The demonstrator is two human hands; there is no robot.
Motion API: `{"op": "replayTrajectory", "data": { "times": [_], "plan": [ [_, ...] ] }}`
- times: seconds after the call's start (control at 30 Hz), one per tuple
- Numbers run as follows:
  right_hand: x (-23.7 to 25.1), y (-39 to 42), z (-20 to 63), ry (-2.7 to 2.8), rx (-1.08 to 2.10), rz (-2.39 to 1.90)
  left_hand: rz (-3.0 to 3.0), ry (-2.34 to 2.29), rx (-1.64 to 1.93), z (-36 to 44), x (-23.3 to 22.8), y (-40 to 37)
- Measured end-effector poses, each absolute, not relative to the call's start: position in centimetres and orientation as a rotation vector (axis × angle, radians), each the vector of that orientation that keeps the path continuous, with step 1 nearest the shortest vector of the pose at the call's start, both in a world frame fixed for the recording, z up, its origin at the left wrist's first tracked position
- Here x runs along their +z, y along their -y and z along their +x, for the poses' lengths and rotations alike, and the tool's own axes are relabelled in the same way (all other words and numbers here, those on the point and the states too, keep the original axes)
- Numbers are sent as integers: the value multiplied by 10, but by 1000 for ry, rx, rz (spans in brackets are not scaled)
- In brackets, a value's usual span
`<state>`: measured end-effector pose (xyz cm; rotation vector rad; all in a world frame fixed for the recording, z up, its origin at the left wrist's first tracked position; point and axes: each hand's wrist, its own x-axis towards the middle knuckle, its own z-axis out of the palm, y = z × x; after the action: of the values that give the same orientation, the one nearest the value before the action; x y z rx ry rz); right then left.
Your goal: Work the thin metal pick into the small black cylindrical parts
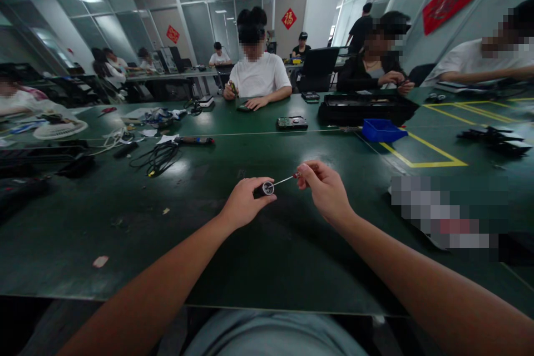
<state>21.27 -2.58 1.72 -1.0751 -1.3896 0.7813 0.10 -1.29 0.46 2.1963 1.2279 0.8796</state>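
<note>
1. We hold a short black tube (268, 188) in our left hand (245, 202): it sits at the far end of the hand, with the fingers closed over its top and the thumb beneath.
2. The tube's pale, round rim faces back toward us, and dark parts show inside it.
3. Our right hand (326, 190) is clamped on the reddish handle of a thin screwdriver (284, 181), gripped between the thumb and the bent fingers.
4. From that hand the metal shaft slants down to the left and meets the tube's open end; we cannot tell how deep its tip goes.
5. So the tube lies to the left of our right hand, apart from it, with only the shaft bridging the gap.
6. Both hands are over the green desk (267, 267), and we cannot tell whether either one touches it.
7. Beyond them we see a circuit board (292, 122), a blue bin (380, 131) and, to the left, a coil of black cable (156, 160).
8. Across the desk, a co-worker in a white shirt (261, 79) bends over a small dark object.
</note>
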Motion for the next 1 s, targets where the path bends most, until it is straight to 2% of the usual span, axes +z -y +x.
{"op": "replayTrajectory", "data": {
  "times": [0.6, 1.0],
  "plan": [
    [32, 37, 212, 1535, 625, -1278, 2209, -1272, 852, 0, 3, 12],
    [27, 35, 213, 1614, 695, -1206, 2229, -1280, 841, -1, 2, 10]
  ]
}}
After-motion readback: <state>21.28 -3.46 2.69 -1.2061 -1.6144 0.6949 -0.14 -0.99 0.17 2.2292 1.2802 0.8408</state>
